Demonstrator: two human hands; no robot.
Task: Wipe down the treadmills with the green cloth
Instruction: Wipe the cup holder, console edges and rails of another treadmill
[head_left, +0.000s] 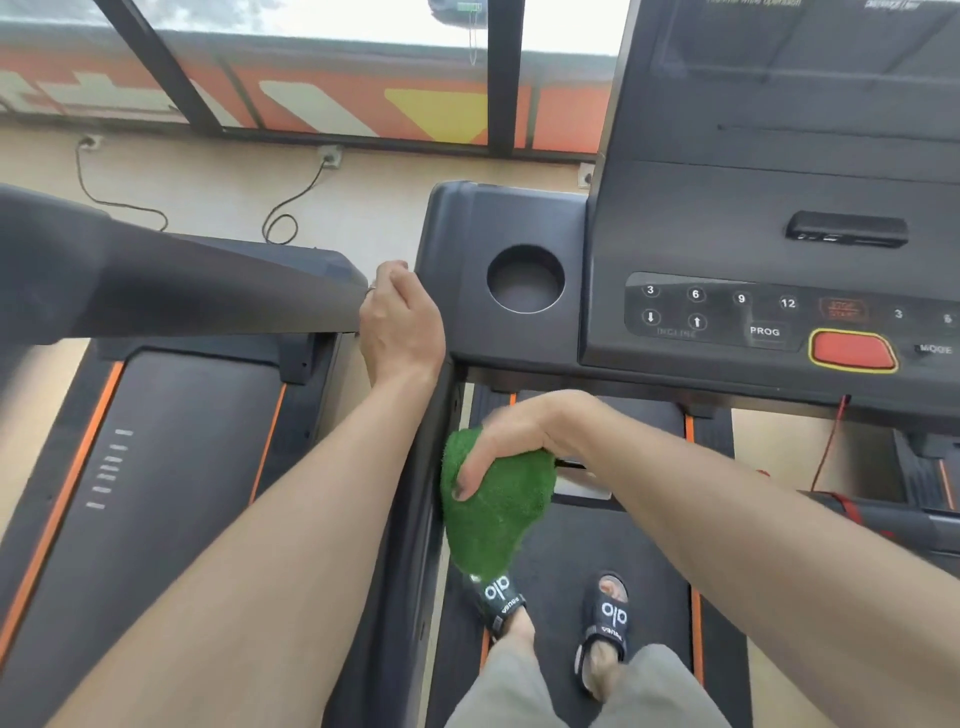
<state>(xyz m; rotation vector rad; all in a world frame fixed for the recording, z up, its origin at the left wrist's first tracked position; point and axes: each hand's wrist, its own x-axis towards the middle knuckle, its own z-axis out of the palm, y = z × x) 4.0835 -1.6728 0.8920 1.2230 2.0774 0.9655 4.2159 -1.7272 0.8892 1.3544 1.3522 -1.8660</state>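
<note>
I stand on the belt of a dark treadmill (519, 218) whose console fills the upper right. My right hand (511, 441) grips the green cloth (498, 514) against the treadmill's left handrail (431, 493), just below the console's left corner. The cloth hangs down from my fingers. My left hand (400, 322) is curled over the console's left edge, beside the round cup holder (525, 279). A second treadmill (171, 441) with orange side stripes stands to the left, its handrail crossing the upper left.
The console shows number buttons (719, 299) and a red stop button (852, 351) with a red safety cord (831, 447). Power cables (291, 208) trail on the beige floor below the windows. My sandalled feet (605, 623) stand on the belt.
</note>
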